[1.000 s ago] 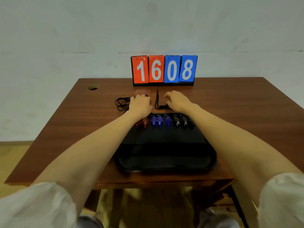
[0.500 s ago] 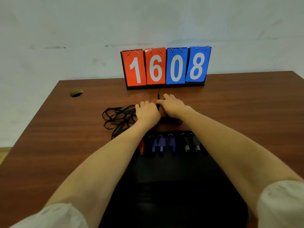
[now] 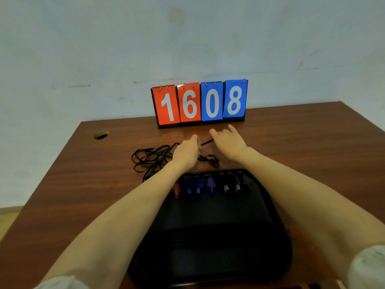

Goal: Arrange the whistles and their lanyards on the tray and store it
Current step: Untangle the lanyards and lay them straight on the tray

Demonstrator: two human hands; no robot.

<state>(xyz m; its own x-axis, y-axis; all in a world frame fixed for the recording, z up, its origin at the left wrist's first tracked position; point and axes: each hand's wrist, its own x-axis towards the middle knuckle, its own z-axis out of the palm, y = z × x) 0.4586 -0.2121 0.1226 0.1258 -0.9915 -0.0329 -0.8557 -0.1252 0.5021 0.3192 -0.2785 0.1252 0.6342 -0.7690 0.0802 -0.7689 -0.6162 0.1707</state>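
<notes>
At tray (image 3: pixel 208 236) far edge: whistles (image 3: pixel 210 184) in a row | lanyards (image 3: pixel 152 157) tangled on bench (image 3: pixel 83 184) beyond | left hand (image 3: pixel 186 152) pinching a cord | right hand (image 3: pixel 229 142) spread, empty, palm down | red whistle partly hidden by left forearm

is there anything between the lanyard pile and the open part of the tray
Yes. The row of whistles lines the tray's far edge, right between the lanyards and the bare tray floor. The left hand and forearm also cross that path. Lifting the lanyards over the whistles would likely avoid knocking them.
</notes>
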